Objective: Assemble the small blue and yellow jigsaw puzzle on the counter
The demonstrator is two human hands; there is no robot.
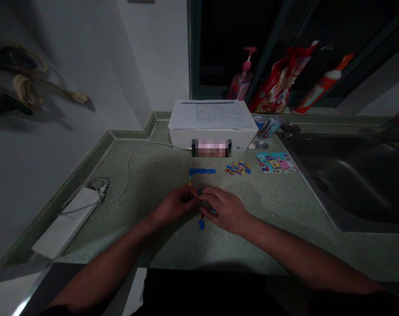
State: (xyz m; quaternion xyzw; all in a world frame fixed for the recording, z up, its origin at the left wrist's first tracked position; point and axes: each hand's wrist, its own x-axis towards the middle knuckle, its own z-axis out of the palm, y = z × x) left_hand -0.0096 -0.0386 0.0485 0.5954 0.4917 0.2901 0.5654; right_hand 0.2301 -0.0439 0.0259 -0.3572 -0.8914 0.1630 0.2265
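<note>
My left hand [177, 204] and my right hand [227, 210] meet over the counter, fingertips pinched together around a small blue jigsaw puzzle piece [199, 192]. Just beyond them lies a joined corner strip of blue puzzle pieces [202, 171], running down toward my left fingers. Below my right fingers, loose blue puzzle pieces [201, 225] rest on the counter; my right hand partly covers others there. A heap of mixed colourful puzzle pieces [238, 168] sits farther back on the right. The exact contact of each fingertip is dim and hard to see.
Behind stands a white box [212, 120] with a printed sheet on top and a pixelated device [211, 148] against its front. A colourful cartoon picture card [278, 162] lies beside the sink [350, 175]. At left is a white power strip [67, 221] with a cable.
</note>
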